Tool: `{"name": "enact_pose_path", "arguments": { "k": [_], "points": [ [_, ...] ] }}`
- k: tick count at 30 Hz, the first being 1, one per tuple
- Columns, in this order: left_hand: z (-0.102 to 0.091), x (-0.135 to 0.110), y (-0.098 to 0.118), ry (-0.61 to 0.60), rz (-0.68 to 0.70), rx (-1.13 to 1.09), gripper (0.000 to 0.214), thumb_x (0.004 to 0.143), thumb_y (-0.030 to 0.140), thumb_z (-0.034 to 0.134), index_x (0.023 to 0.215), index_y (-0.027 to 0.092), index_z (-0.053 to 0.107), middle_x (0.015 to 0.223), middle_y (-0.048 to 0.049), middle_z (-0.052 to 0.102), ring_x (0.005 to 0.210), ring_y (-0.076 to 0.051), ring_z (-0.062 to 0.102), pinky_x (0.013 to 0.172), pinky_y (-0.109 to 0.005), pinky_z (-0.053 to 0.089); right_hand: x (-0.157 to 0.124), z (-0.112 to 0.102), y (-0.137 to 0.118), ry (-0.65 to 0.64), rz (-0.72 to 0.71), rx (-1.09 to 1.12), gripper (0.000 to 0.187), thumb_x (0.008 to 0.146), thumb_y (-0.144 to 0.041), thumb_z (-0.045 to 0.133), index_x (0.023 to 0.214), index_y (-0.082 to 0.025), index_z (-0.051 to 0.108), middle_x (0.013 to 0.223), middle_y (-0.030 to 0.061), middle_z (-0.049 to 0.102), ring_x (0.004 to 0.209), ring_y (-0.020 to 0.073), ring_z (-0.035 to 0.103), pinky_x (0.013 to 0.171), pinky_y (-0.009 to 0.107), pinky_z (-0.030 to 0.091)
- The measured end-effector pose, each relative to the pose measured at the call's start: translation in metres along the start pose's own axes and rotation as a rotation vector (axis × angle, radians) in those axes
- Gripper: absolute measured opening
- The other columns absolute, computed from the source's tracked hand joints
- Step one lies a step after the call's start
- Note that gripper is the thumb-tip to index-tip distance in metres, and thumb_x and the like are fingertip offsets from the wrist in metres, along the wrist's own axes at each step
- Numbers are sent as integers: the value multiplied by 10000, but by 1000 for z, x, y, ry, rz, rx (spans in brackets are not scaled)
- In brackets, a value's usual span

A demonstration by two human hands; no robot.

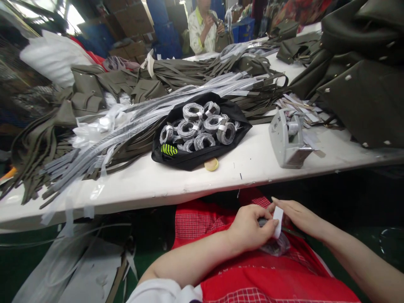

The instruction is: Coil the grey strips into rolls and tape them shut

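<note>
My left hand [251, 229] and my right hand [299, 216] meet over my lap, below the white table's edge [195, 185]. Both are closed around a rolled strap in clear wrapping [275, 245]. A white strip of tape [278, 219] stands up between the fingers of the two hands. On the table ahead lies a black bag [189, 160] filled with several wrapped strap rolls [202, 126]. To its right stands a grey tape dispenser [288, 139].
Long olive straps in clear sleeves [126, 122] spread over the table's left and middle. Dark olive bags [362, 84] pile up at the right. A small tan disc [211, 164] lies by the black bag. Another person [203, 27] works at the far end.
</note>
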State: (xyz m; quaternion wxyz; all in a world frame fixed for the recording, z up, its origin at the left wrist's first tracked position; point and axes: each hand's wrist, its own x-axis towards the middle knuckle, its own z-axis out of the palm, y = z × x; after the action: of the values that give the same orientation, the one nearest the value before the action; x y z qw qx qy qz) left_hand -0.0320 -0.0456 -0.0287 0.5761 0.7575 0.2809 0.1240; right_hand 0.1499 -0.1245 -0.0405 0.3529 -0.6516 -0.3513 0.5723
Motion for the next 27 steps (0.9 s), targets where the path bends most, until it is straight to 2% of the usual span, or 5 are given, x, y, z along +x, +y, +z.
{"name": "enact_pose_path", "arguments": {
  "k": [4, 9, 12, 19, 27],
  "points": [
    [1, 0, -1, 48, -16, -27, 156, 832, 266, 658, 756, 155, 737, 781, -32, 720, 703, -146, 617, 708, -241, 466, 7, 15, 8, -31, 97, 324, 512, 742, -681, 707, 749, -168, 699, 693, 29, 671, 636, 172, 572, 624, 293, 457],
    [2, 1, -6, 55, -99, -59, 160, 837, 266, 654, 734, 161, 717, 772, -21, 708, 711, -149, 617, 724, -252, 478, 11, 26, 15, -67, 147, 340, 408, 642, -531, 801, 688, -153, 656, 619, 19, 640, 566, 165, 565, 576, 294, 447],
    [3, 0, -8, 69, -55, -75, 152, 839, 251, 658, 715, 170, 692, 797, -23, 679, 777, -156, 615, 780, -264, 481, 12, 25, 11, 24, 59, 267, 381, 601, -503, 812, 645, -175, 623, 588, -12, 603, 550, 151, 520, 559, 282, 406],
    [2, -3, -6, 114, -104, -31, 84, 789, 173, 662, 705, 177, 651, 857, -20, 584, 852, -157, 562, 777, -263, 446, 6, 15, -3, 229, -156, 12, 346, 797, -539, 689, 731, -200, 698, 695, 4, 660, 676, 187, 553, 660, 299, 420],
    [8, -4, -12, 162, -178, -181, 83, 749, 193, 647, 676, 155, 636, 676, 14, 609, 630, -116, 508, 603, -238, 386, 5, 16, 1, 148, -144, 45, 451, 829, -638, 640, 749, -195, 670, 660, 6, 641, 602, 173, 550, 596, 296, 443]
  ]
}}
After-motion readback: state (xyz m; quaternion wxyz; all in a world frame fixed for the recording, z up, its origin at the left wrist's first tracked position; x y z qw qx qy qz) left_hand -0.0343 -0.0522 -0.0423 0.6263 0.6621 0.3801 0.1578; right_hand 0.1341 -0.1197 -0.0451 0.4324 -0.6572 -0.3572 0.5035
